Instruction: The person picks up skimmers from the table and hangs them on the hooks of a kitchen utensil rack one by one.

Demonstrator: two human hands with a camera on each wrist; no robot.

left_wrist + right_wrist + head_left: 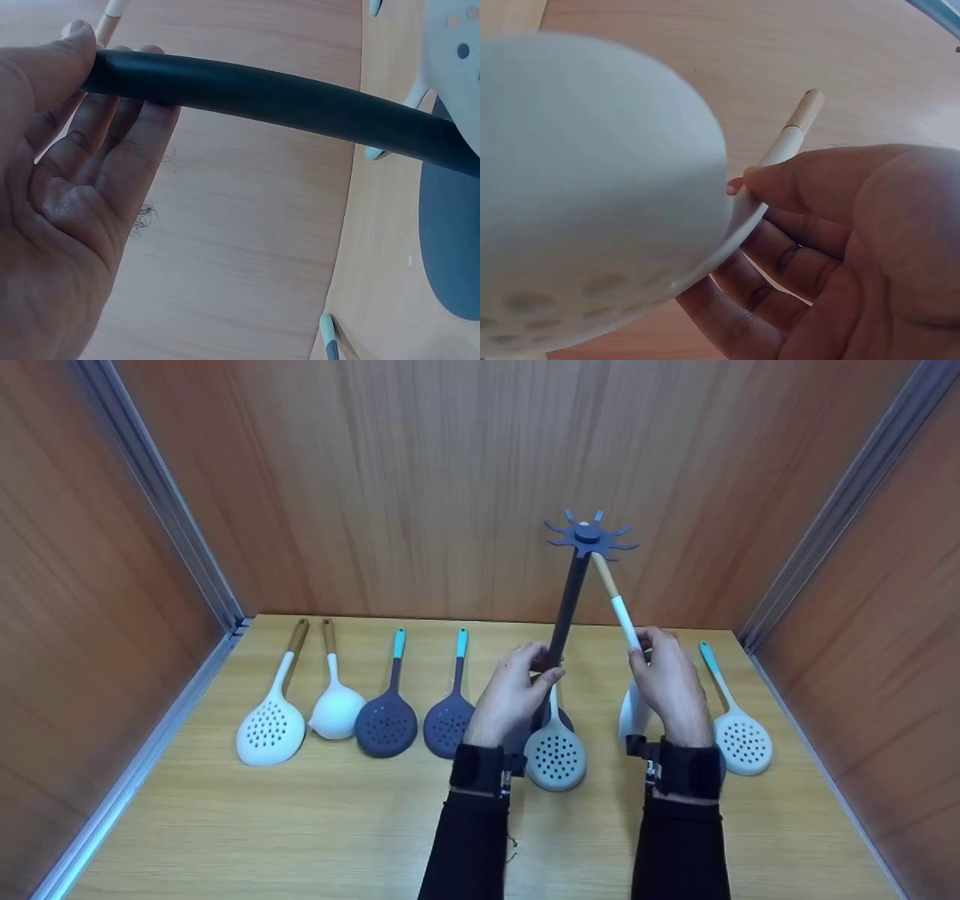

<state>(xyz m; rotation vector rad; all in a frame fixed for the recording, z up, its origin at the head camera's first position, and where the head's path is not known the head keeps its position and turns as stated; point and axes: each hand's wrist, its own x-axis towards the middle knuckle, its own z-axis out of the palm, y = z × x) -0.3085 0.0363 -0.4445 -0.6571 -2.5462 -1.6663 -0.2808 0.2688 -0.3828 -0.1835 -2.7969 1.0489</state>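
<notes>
My left hand (514, 690) holds the dark pole of a utensil stand (571, 596), thumb on one side and fingers on the other. The stand's top is a ring of curved hooks, and its dark base (450, 247) is partly hidden. With my right hand (670, 682) I pinch the white neck of a skimmer (592, 165) with a wooden handle end. Its perforated head points down, and the handle tip reaches up to just under the hooks; whether it touches them I cannot tell. A pale skimmer (555, 757) is in front of the pole, its handle partly behind my left hand.
Left on the table lie a white wooden-handled skimmer (271, 731), a white ladle (337, 711) and two dark skimmers (386, 725) with turquoise handle ends. A pale turquoise-handled skimmer (742, 742) lies at the right. Wooden panels (405, 495) enclose the table.
</notes>
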